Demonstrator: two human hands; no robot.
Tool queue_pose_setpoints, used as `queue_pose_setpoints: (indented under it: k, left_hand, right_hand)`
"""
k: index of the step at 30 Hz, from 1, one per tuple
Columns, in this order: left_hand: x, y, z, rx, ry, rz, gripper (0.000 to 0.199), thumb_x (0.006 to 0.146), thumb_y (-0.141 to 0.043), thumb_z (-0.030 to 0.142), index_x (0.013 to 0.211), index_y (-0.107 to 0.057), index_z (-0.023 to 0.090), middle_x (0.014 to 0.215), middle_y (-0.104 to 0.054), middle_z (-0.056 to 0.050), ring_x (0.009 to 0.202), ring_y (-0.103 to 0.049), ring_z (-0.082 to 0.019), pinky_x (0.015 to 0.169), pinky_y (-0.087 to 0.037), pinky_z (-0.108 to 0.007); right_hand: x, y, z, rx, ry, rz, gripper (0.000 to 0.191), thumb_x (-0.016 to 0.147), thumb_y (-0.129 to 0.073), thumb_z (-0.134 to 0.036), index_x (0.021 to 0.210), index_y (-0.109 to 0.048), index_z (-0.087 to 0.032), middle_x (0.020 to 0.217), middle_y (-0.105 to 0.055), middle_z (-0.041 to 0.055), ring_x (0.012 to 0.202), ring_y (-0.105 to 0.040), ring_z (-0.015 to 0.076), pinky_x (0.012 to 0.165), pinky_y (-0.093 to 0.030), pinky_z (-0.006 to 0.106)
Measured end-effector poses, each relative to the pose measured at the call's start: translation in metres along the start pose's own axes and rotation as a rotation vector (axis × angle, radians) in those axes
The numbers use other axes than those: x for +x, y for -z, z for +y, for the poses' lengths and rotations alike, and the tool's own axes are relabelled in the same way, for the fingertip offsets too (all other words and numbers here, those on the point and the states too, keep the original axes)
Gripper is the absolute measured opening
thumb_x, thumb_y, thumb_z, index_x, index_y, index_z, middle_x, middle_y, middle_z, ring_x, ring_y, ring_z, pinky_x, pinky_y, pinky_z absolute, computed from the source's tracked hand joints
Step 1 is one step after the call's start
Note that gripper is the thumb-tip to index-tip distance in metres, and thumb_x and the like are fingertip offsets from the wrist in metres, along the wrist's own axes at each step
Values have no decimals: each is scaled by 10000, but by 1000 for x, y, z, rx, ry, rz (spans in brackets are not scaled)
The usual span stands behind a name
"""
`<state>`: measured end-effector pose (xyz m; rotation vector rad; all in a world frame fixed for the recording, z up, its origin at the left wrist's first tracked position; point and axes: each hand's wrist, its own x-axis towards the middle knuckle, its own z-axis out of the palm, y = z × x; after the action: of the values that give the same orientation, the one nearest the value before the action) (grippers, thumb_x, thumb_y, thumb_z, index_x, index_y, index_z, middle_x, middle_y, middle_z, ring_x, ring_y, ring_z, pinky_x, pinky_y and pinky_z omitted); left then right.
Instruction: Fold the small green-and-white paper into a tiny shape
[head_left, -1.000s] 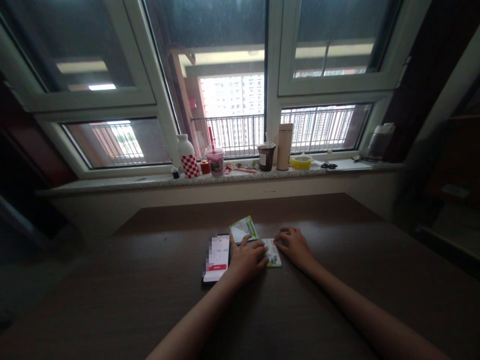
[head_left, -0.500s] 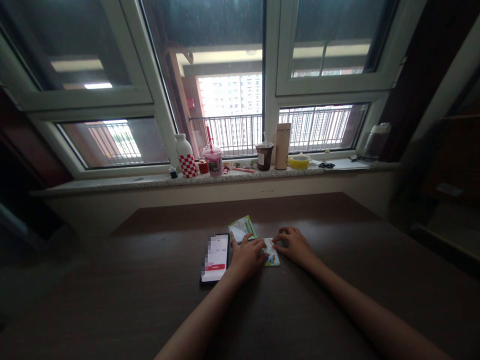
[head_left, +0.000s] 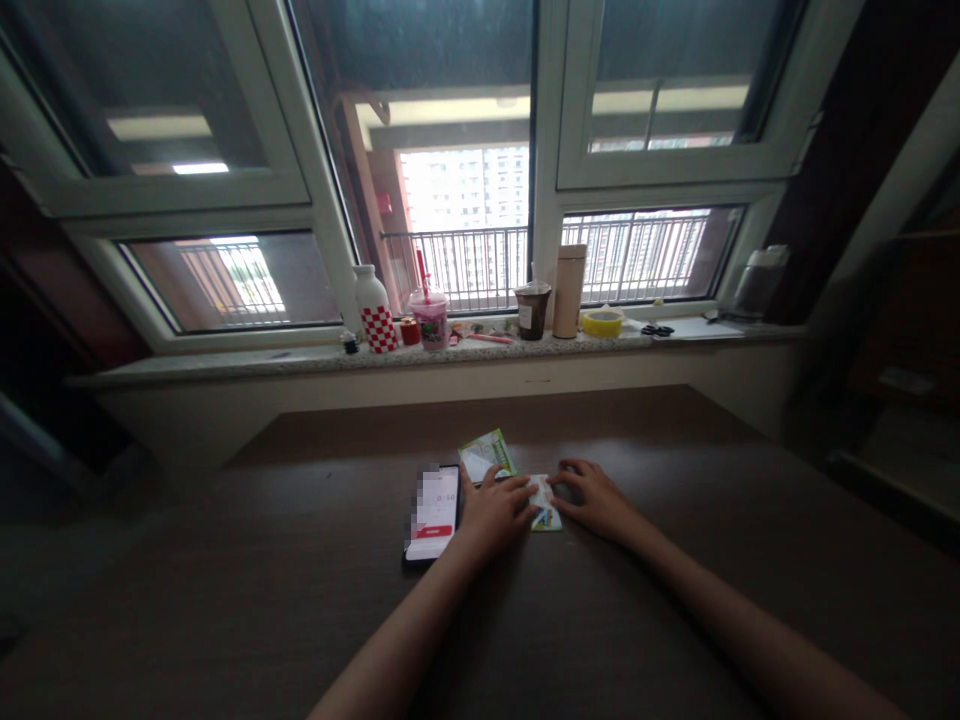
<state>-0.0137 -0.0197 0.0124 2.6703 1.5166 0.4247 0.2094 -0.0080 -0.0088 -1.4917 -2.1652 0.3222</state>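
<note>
A small white printed card or booklet (head_left: 547,510), with green and blue at its lower end, lies flat on the brown table. My left hand (head_left: 493,512) rests over its left edge with the fingers spread, covering that side. At the right edge is my right hand (head_left: 598,500), its fingers bent and the thumb apart from the forefinger; whether the fingertips touch the card is hard to tell. Behind my left hand lies a green-and-white printed packet or sheet (head_left: 489,452), partly hidden by the fingers. A phone (head_left: 433,530) with a lit screen is just left of that hand.
The brown table (head_left: 300,540) reaches to below the window. On the sill stand a checked bottle (head_left: 375,312), a pink drink cup (head_left: 430,322), a dark drink cup (head_left: 532,312), a tan flask (head_left: 568,292), yellow tape (head_left: 601,324) and black scissors (head_left: 657,330).
My right hand's fingers have shifted slightly away from the card, showing more of its right side. My left hand stays about where it was. The view has moved a little.
</note>
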Motion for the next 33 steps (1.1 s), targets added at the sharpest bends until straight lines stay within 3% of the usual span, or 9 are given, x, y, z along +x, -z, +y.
queue_pose_setpoints:
  k: [14, 20, 25, 33]
  left_hand:
    - [-1, 1, 0, 31, -8, -11, 379, 927, -408, 530, 1288, -513, 484, 1386, -532, 93, 1364, -313, -331, 1108, 47, -684]
    - [-1, -1, -2, 22, -22, 5, 383, 930, -391, 540, 1295, -497, 489, 1392, -526, 100, 1360, -322, -335, 1089, 50, -710]
    - [-2, -4, -2, 23, -21, 18, 389, 928, -386, 549, 1296, -498, 487, 1389, -530, 97, 1355, -328, -334, 1098, 47, -694]
    - [-2, -2, -1, 27, -15, 0, 399, 931, -369, 552, 1301, -499, 478, 1388, -531, 91, 1364, -310, -327, 1111, 48, -673]
  right_hand:
    - [-15, 3, 2, -13, 28, -116, 589, 785, -646, -489, 1337, -524, -326, 1475, -378, 101, 1350, -341, 310, 1117, -270, 475]
    - [-20, 5, 4, 1, 26, -169, 618, 773, -652, -510, 1347, -509, -331, 1511, -330, 96, 1399, -261, 320, 1139, -205, 513]
    - [-21, 5, 8, 66, 31, -160, 655, 734, -685, -540, 1330, -532, -319, 1504, -345, 97, 1396, -264, 324, 1135, -226, 495]
    - [-9, 1, 6, 81, -41, 5, 275, 829, -605, -403, 1069, -712, -324, 1283, -560, 65, 1226, -468, 272, 1053, -338, 446]
